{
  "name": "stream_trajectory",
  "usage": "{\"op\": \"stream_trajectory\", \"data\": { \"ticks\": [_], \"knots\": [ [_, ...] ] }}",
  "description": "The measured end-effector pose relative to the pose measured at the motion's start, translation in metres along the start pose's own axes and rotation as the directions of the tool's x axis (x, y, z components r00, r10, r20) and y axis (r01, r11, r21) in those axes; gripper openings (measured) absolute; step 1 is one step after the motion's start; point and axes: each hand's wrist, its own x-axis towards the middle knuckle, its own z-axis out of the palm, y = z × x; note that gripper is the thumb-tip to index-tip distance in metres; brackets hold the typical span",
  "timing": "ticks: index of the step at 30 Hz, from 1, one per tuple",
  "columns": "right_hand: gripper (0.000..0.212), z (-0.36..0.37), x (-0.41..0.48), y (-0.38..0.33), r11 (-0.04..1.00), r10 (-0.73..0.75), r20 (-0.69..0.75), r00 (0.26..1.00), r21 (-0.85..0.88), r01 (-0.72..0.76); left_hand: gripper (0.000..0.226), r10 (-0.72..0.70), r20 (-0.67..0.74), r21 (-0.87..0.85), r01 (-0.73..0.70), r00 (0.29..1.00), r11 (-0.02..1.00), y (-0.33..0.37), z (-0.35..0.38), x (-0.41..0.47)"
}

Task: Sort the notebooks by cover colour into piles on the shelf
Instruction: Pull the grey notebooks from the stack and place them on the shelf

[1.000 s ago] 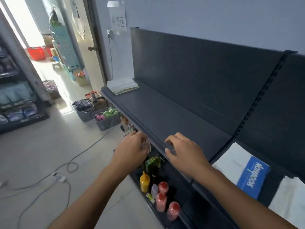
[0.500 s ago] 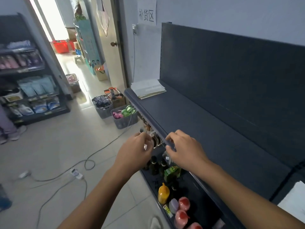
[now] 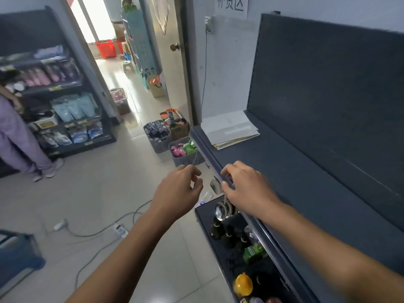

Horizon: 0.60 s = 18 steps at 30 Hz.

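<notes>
A pile of white-covered notebooks point(image 3: 229, 130) lies at the far left end of the dark shelf point(image 3: 306, 193), against the wall. No other notebooks are in view. My left hand point(image 3: 179, 191) hovers in front of the shelf's front edge with its fingers loosely curled and nothing in it. My right hand point(image 3: 247, 189) is at the shelf's front edge, fingertips touching the rail, holding nothing. Both hands are well short of the white pile.
Below the shelf, a lower shelf point(image 3: 209, 217) holds bottles, a green carton and a yellow-capped bottle point(image 3: 242, 284). Grey baskets point(image 3: 185, 157) of goods stand on the floor by the shelf's end. Cables and a power strip point(image 3: 121, 229) cross the floor. A person point(image 3: 19, 136) stands at left.
The view has swung left along the shelf: the blue notebook and white piles at right have left the frame, and the white pile at the far end is nearer. Both hands stay at the edge.
</notes>
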Motion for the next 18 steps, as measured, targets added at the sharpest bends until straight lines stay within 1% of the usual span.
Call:
{"op": "stream_trajectory", "data": {
  "ticks": [3,8,13,18],
  "knots": [
    [0.022,0.009,0.033,-0.007,1.0,0.002,0.034,0.999,-0.027,-0.001,0.025,-0.02,0.011,0.0,0.02,1.0,1.0,-0.022,-0.003,0.024],
    [0.022,0.02,0.092,-0.02,0.997,0.048,0.017,0.999,-0.061,-0.047,0.024,0.003,0.003,-0.004,-0.003,1.0,1.0,-0.059,-0.015,0.078],
    [0.019,0.036,0.139,-0.039,0.987,0.15,-0.011,0.989,-0.058,-0.15,0.024,0.097,0.053,-0.007,-0.097,0.994,0.995,-0.101,-0.029,0.131],
    [0.02,0.048,0.172,-0.056,0.96,0.272,-0.073,0.96,-0.054,-0.276,0.023,0.237,0.092,-0.011,-0.237,0.967,0.971,-0.133,-0.044,0.177]
  ]
}}
